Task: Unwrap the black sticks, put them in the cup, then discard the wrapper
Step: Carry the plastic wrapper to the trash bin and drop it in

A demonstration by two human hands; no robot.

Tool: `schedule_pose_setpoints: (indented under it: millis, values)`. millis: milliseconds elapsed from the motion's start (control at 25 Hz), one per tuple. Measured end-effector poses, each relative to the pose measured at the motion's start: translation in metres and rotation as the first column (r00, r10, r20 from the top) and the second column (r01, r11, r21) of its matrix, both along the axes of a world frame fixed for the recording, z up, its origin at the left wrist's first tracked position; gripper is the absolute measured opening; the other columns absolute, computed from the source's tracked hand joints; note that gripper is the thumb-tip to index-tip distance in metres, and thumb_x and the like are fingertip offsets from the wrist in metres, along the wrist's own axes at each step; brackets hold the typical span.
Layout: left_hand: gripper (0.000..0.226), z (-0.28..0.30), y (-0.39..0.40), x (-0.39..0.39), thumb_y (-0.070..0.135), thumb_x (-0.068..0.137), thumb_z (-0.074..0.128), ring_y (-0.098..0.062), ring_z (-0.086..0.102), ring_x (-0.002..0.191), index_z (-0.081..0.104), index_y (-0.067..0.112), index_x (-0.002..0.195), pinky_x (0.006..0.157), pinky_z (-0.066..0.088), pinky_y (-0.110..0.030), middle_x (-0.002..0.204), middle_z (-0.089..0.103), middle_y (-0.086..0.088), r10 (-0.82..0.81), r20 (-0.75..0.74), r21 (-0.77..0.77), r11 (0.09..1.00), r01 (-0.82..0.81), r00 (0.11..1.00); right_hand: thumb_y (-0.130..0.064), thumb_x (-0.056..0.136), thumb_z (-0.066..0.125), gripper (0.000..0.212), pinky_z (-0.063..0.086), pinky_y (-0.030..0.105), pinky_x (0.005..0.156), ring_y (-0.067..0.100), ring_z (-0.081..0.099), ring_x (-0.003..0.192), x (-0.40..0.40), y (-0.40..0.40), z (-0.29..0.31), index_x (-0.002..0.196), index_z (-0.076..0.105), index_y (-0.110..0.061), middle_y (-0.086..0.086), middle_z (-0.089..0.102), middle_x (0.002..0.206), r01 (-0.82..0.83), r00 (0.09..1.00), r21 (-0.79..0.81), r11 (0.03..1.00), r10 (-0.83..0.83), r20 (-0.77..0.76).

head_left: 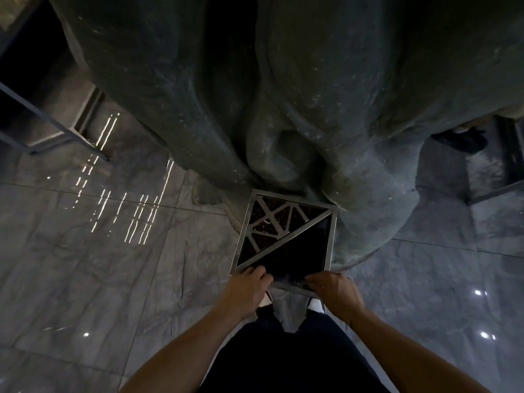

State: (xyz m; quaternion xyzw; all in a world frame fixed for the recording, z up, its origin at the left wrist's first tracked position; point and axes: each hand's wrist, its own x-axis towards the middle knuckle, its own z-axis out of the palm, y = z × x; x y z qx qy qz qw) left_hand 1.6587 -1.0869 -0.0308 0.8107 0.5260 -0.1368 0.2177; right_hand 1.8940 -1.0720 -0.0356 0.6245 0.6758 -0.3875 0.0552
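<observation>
I stand over a square metal-rimmed bin (331,242). Its top is split on the diagonal, with a patterned grille on the far half and a dark triangular opening (297,256) on the near half. My left hand (249,283) and my right hand (333,289) are both at the bin's near edge, fingers pinched. A thin, glossy, see-through wrapper (290,282) seems to stretch between them over the opening, but in this dim light it is hard to make out. Neither black sticks nor a cup are in view.
A big dark grey stone-like mass (283,95) rises right behind the bin. The floor (99,265) is glossy grey marble tile. A metal frame (56,129) stands at the left and another (499,180) at the right, near someone's dark shoe (462,140).
</observation>
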Motion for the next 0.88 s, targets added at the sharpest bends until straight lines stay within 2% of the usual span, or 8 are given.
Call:
schedule_pose_setpoints:
  millis: [80,200,400,600,880]
  values:
    - [0.035,-0.005,-0.002,0.0,0.005,0.091,0.042,-0.029,0.054,0.113,0.048,0.014,0.124,0.087,0.048,-0.041,0.123,0.05,-0.008,-0.011,-0.038,0.0,1.0,0.011,0.999,-0.03,0.096,0.048,0.029,0.055,0.032,0.083,0.016,0.067,0.099,-0.002,0.002,-0.005,0.12,0.064,-0.031,-0.002,0.068,0.122,-0.035,0.999,-0.026,0.999,0.035,0.008]
    - [0.04,-0.009,-0.002,0.002,0.002,0.089,0.045,-0.029,0.051,0.118,0.045,0.014,0.127,0.092,0.048,-0.042,0.127,0.049,-0.008,0.022,-0.042,0.001,1.0,-0.022,0.999,-0.029,0.096,0.048,0.031,0.056,0.034,0.08,0.019,0.068,0.093,-0.004,0.001,-0.012,0.124,0.062,-0.031,0.001,0.067,0.122,-0.039,0.999,-0.056,0.998,0.04,0.018]
    - [0.035,-0.013,0.0,-0.001,0.013,0.091,0.045,-0.027,0.053,0.116,0.049,0.018,0.125,0.088,0.048,-0.04,0.127,0.049,-0.005,0.119,-0.031,-0.025,0.992,-0.12,0.992,-0.034,0.09,0.057,0.04,0.054,0.033,0.086,0.017,0.065,0.103,-0.003,-0.001,-0.013,0.13,0.055,-0.033,-0.002,0.064,0.126,-0.114,0.992,-0.024,0.993,0.115,0.045]
    - [0.04,-0.018,-0.005,-0.016,0.027,0.092,0.05,-0.02,0.053,0.117,0.047,0.023,0.132,0.086,0.049,-0.037,0.132,0.046,0.0,0.244,0.033,-0.066,0.968,-0.241,0.969,-0.04,0.089,0.058,0.047,0.054,0.035,0.089,0.017,0.062,0.108,-0.005,-0.005,-0.011,0.134,0.048,-0.032,-0.001,0.062,0.127,-0.11,0.994,0.031,0.993,0.109,0.032]
    - [0.041,-0.02,-0.021,-0.036,0.027,0.091,0.057,-0.021,0.057,0.115,0.047,0.027,0.13,0.088,0.052,-0.038,0.135,0.046,0.001,0.436,0.118,-0.125,0.898,-0.422,0.892,-0.037,0.088,0.057,0.056,0.052,0.034,0.092,0.017,0.058,0.115,-0.013,-0.024,-0.008,0.141,0.039,-0.034,-0.002,0.054,0.137,-0.096,0.991,0.012,0.995,0.095,0.092]
